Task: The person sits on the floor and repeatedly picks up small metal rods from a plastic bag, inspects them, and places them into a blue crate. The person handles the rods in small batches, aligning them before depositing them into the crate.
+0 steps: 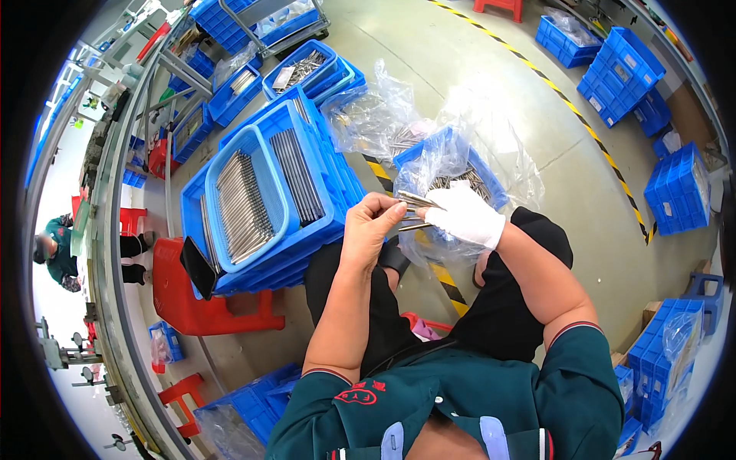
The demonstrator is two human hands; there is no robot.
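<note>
Several slim metal rods (412, 201) are bunched between my two hands, over a blue crate. My bare left hand (371, 227) pinches their left ends between thumb and fingers. My right hand (464, 218), in a white glove, is closed around their other ends. Beneath the hands, the blue crate (494, 184) is lined with clear plastic and holds more loose rods (469, 175). To the left, a light blue basket (285, 218) is filled with neat rows of similar rods (241, 203). It rests on a stack of blue crates (341, 180).
Dark rods (297, 176) lie beside the basket. A phone-like dark slab (199, 268) leans at its near corner, above a red stool (184, 299). Clear plastic bags (368, 115) spread on the floor. More blue crates (678, 192) stand right. Another person (61, 249) works far left.
</note>
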